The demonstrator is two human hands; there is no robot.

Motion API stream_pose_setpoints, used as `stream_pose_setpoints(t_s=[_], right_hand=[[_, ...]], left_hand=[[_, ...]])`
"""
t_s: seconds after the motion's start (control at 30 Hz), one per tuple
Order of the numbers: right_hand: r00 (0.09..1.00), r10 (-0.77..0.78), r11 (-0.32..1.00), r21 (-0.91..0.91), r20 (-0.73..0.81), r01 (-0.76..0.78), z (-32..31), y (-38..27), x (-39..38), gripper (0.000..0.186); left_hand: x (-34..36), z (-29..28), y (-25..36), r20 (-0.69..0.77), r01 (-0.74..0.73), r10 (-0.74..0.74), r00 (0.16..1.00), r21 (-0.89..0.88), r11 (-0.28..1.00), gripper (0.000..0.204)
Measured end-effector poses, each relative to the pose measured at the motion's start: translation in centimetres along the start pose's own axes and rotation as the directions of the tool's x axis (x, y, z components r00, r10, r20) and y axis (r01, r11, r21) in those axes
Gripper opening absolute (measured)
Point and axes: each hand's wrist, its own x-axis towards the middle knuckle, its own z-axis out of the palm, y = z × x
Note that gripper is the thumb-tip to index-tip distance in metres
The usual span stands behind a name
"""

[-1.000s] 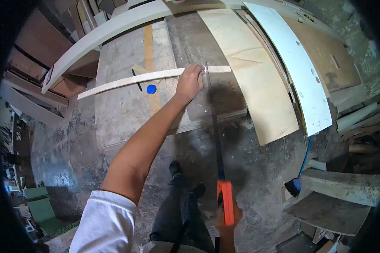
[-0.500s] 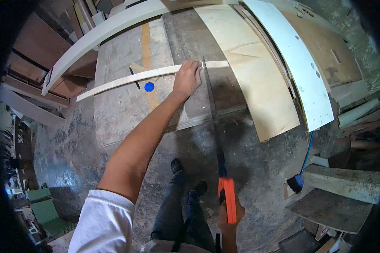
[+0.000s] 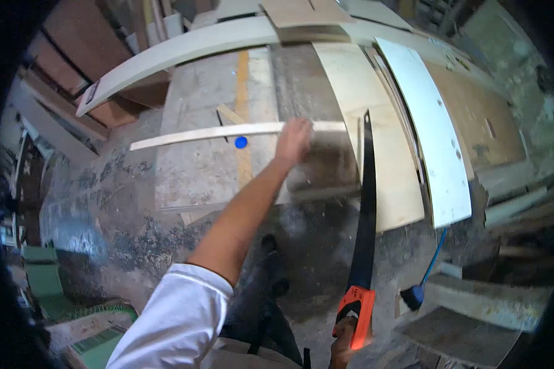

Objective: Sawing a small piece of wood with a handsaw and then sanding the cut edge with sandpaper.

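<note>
A narrow pale wood strip (image 3: pixel 197 134) lies across a low worktable (image 3: pixel 194 175). My left hand (image 3: pixel 294 138) is closed on the strip near its right end, slightly blurred. A blue round cap (image 3: pixel 240 142) and a thin black stick (image 3: pixel 223 135) lie beside it. My right hand (image 3: pixel 344 335), low at the right, grips the orange handle of a handsaw (image 3: pixel 367 209). The saw's blade reaches up over a curved plywood board (image 3: pixel 394 178), right of the strip's end.
A long white board (image 3: pixel 443 154) and a brown panel (image 3: pixel 498 123) lie at the right; a curved pale beam (image 3: pixel 154 54) crosses the back. A blue-handled broom (image 3: pixel 412 295) and offcuts lie lower right. Panels lean at the upper left; green items sit lower left.
The saw has come away from the strip and swung right over the plywood. My left hand stays on the strip. The view has shifted, so the table sits further right and lower.
</note>
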Motion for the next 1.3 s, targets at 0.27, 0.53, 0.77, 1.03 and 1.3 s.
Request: stream_pose_setpoints(t_s=[0.27, 0.53, 0.77, 1.03, 1.3], right_hand=[[0.945, -0.254, 0.947, 0.252, 0.206, 0.2, 6.3, -5.0, 14.4, 0.025], [0.811, -0.422, 0.851, 0.487, 0.405, 0.199, 11.1, -10.0, 21.8, 0.025], [0.637, -0.554, 0.762, 0.635, 0.536, 0.128, 11.2, -12.1, 26.4, 0.025], [0.578, -0.544, 0.775, 0.629, 0.608, 0.068, 5.4, -8.8, 30.7, 0.025], [0.561, -0.509, 0.779, 0.627, 0.652, -0.023, 3.7, -6.9, 31.4, 0.027]], left_hand=[[-0.2, -0.1, 1.1, -0.002, -0.173, 0.173, 0.985, -0.005, 0.985, 0.019], [3.7, -5.3, 2.6, 0.011, -0.103, 0.106, 0.994, -0.158, 0.982, 0.024], [2.6, -8.6, 1.2, -0.079, 0.099, -0.103, 0.992, -0.051, 0.994, 0.037], [-2.3, -12.4, 7.9, -0.111, 0.099, -0.11, 0.988, -0.099, 0.99, 0.014], [-7.2, -12.3, 10.9, 0.353, 0.079, -0.117, 0.928, 0.119, 0.99, 0.029]])
